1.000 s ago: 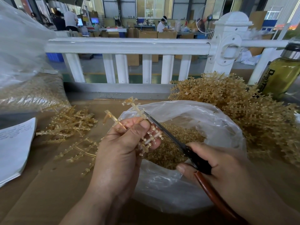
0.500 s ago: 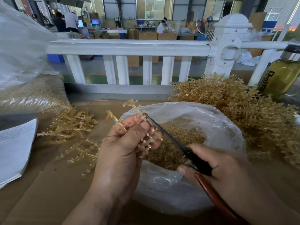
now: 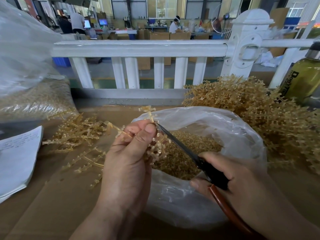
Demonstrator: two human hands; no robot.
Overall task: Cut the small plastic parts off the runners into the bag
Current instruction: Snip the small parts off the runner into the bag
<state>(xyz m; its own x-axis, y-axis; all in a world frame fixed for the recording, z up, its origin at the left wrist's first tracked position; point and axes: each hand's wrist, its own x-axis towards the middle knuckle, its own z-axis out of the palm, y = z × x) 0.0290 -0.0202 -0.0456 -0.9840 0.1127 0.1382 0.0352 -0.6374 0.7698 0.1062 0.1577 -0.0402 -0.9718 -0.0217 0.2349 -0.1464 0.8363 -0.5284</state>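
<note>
My left hand pinches an amber plastic runner with small parts on its branches, held over the left rim of the clear plastic bag. My right hand grips black-bladed scissors with a brown handle. The blade tip meets the runner just beside my left thumb. Loose cut amber parts fill the bottom of the bag.
A big heap of uncut runners lies right of the bag, a smaller pile of runners to the left. A filled bag, paper sheets, a green bottle and a white railing surround the cardboard-covered table.
The left hand has lowered slightly with the runner and drawn closer to the bag. The scissors stay at the same spot on the runner.
</note>
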